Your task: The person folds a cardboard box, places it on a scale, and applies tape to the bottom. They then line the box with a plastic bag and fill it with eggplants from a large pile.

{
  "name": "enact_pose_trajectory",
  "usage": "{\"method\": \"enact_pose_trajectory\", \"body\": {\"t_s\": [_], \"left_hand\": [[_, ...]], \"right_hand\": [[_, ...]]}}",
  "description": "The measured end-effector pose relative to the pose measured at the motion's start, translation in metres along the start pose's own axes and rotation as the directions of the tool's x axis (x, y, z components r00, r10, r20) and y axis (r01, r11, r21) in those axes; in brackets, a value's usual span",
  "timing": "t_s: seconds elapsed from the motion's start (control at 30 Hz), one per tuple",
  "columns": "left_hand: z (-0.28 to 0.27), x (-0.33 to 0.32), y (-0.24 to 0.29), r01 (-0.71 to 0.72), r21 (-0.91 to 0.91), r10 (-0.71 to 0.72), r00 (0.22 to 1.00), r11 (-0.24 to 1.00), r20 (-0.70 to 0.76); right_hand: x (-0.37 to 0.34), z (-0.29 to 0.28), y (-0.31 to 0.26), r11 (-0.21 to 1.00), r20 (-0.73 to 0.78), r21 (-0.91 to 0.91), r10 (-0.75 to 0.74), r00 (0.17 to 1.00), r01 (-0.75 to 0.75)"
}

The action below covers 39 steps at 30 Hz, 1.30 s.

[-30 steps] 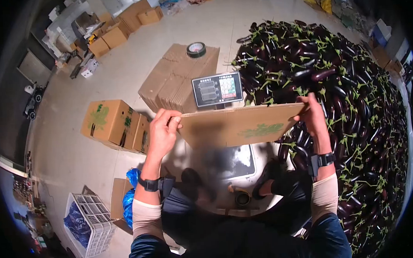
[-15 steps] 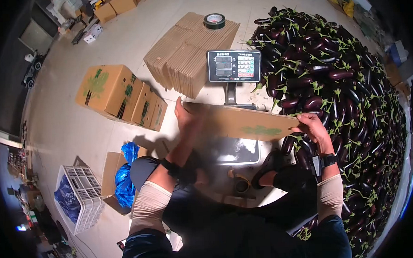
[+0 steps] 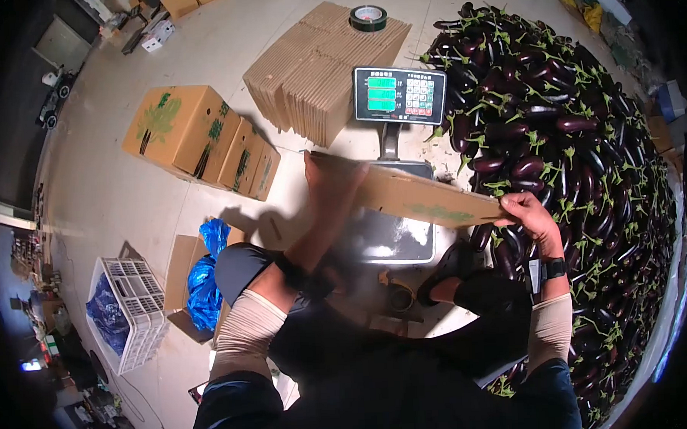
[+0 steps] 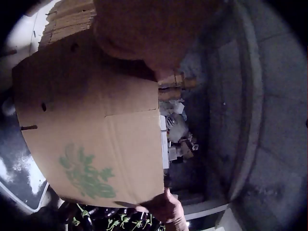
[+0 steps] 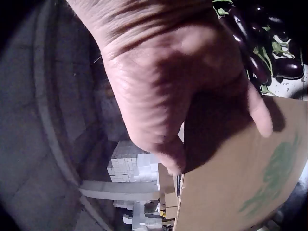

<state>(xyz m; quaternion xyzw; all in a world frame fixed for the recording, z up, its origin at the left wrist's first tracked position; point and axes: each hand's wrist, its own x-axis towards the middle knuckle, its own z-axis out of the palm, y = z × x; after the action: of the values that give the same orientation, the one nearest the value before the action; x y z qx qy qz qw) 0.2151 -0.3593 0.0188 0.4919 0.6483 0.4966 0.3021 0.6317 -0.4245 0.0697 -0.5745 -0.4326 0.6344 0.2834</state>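
A flattened cardboard carton [image 3: 427, 195] with a green leaf print is held on edge over the platform scale [image 3: 395, 247]. My left hand [image 3: 333, 186], blurred in the head view, grips its left end; in the left wrist view that hand [image 4: 149, 36] is dark, at the carton's corner, most fingers hidden. At the other end my right hand [image 3: 531, 215] pinches the carton. The right wrist view shows the thumb and a finger of this hand [image 5: 163, 91] spread over the carton's edge and printed face [image 5: 269, 187]. Green digits glow on the scale's display [image 3: 400, 95].
A big heap of eggplants [image 3: 556, 159] covers the right side. Beyond the scale stand stacked flattened cartons [image 3: 314, 62] with a tape roll [image 3: 368, 18] on top. Printed boxes [image 3: 195, 140], a blue plastic bag [image 3: 203, 289] and a white crate [image 3: 144, 300] are on the left.
The left hand has turned inward over its end of the carton, which now slants down to the right. The view has shifted downward. The scale's display, dark before, shows green.
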Motion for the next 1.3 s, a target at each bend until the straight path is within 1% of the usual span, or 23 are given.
{"method": "enact_pose_trajectory", "body": {"t_s": [0.03, 0.1, 0.17, 0.3, 0.37, 0.4, 0.47, 0.5, 0.53, 0.57, 0.6, 0.63, 0.67, 0.8, 0.87, 0.9, 0.97, 1.0, 1.07, 1.1, 1.13, 1.17, 1.3], "left_hand": [[-0.002, -0.001, 0.0, -0.028, -0.064, 0.031, 0.998, 0.998, 0.048], [-0.004, -0.005, -0.003, -0.03, -0.013, 0.03, 0.999, 0.999, 0.02], [-0.005, -0.004, -0.009, 0.016, -0.097, -0.012, 0.999, 0.995, 0.039], [-0.01, -0.015, 0.015, 0.106, -0.216, -0.093, 0.993, 0.97, 0.071], [-0.007, -0.031, 0.017, 0.18, -0.016, -0.181, 0.982, 0.984, -0.051], [-0.008, -0.037, 0.016, 0.177, -0.022, -0.178, 0.982, 0.984, -0.058], [-0.009, -0.052, 0.01, 0.326, -0.01, -0.322, 0.937, 0.945, 0.133], [-0.001, -0.06, 0.0, 0.326, -0.015, -0.322, 0.938, 0.945, 0.128], [0.011, -0.066, -0.011, 0.111, 0.034, -0.112, 0.994, 0.993, 0.015], [0.019, -0.07, -0.022, -0.101, 0.108, 0.11, 0.99, 0.989, -0.085], [0.016, -0.068, -0.009, -0.099, 0.107, 0.108, 0.99, 0.989, -0.087], [0.01, -0.063, 0.017, 0.113, 0.084, -0.125, 0.98, 0.99, 0.154], [0.006, -0.06, 0.031, 0.316, 0.113, -0.335, 0.86, 0.942, 0.385], [0.018, -0.059, 0.03, 0.249, 0.14, -0.281, 0.913, 0.958, 0.297], [0.02, -0.059, 0.02, 0.229, 0.191, -0.29, 0.862, 0.954, 0.415], [0.024, -0.061, 0.017, 0.229, 0.192, -0.291, 0.861, 0.954, 0.418], [0.03, -0.065, 0.008, 0.117, 0.029, -0.119, 0.911, 0.993, 0.395], [0.031, -0.066, 0.003, 0.116, 0.03, -0.118, 0.91, 0.993, 0.397], [0.033, -0.066, -0.007, 0.018, -0.065, 0.005, 0.94, 0.998, 0.34], [0.034, -0.069, -0.012, 0.017, -0.065, 0.006, 0.94, 0.998, 0.34], [0.031, -0.071, -0.008, 0.26, -0.286, -0.138, 0.913, 0.922, 0.385], [0.029, -0.072, -0.004, 0.478, -0.47, -0.257, 0.851, 0.742, 0.459], [0.023, -0.073, -0.015, 0.518, -0.503, -0.244, 0.823, 0.692, 0.512]], "right_hand": [[0.0, 0.001, -0.001, 1.0, -0.022, -0.008, 0.004, 1.0, -0.004], [0.0, 0.004, -0.004, 0.999, -0.02, -0.031, 0.014, 1.0, -0.015], [0.0, 0.009, -0.007, 0.998, -0.028, -0.055, 0.026, 0.999, -0.028], [-0.001, 0.013, -0.012, 0.995, -0.015, -0.098, 0.031, 0.999, -0.032], [-0.003, 0.015, -0.01, 0.996, -0.01, -0.084, 0.036, 0.999, -0.037], [-0.003, 0.014, -0.007, 0.996, -0.007, -0.078, 0.04, 0.999, -0.04], [-0.005, 0.017, -0.006, 0.995, -0.002, -0.083, 0.048, 0.999, -0.048], [-0.007, 0.018, -0.006, 0.994, 0.004, -0.096, 0.05, 0.999, -0.05], [-0.007, 0.018, -0.004, 0.994, 0.013, -0.102, 0.041, 0.999, -0.04], [-0.008, 0.019, -0.002, 0.996, 0.003, -0.087, 0.031, 1.0, -0.03], [-0.008, 0.018, 0.001, 0.995, 0.01, -0.1, 0.029, 1.0, -0.028], [-0.008, 0.017, 0.002, 0.993, 0.016, -0.112, 0.027, 1.0, -0.025], [-0.009, 0.018, 0.001, 0.994, 0.016, -0.111, 0.025, 1.0, -0.023], [-0.011, 0.022, -0.003, 0.99, 0.025, -0.138, 0.014, 1.0, -0.01], [-0.012, 0.021, -0.003, 0.989, 0.019, -0.147, 0.01, 1.0, -0.007], [-0.011, 0.021, -0.004, 0.987, 0.02, -0.161, 0.018, 1.0, -0.014], [-0.011, 0.021, -0.004, 0.985, 0.02, -0.173, 0.026, 0.999, -0.023], [-0.011, 0.021, -0.004, 0.985, 0.026, -0.171, 0.023, 0.999, -0.018], [-0.011, 0.019, -0.004, 0.985, 0.032, -0.17, 0.02, 0.999, -0.015], [-0.01, 0.019, -0.004, 0.984, 0.039, -0.178, 0.019, 0.999, -0.011], [-0.01, 0.018, -0.004, 0.983, 0.047, -0.186, 0.017, 0.999, -0.008], [-0.01, 0.018, -0.004, 0.983, 0.047, -0.185, 0.017, 0.999, -0.008], [-0.012, 0.024, -0.01, 0.986, 0.041, -0.163, 0.021, 0.999, -0.014]]}}
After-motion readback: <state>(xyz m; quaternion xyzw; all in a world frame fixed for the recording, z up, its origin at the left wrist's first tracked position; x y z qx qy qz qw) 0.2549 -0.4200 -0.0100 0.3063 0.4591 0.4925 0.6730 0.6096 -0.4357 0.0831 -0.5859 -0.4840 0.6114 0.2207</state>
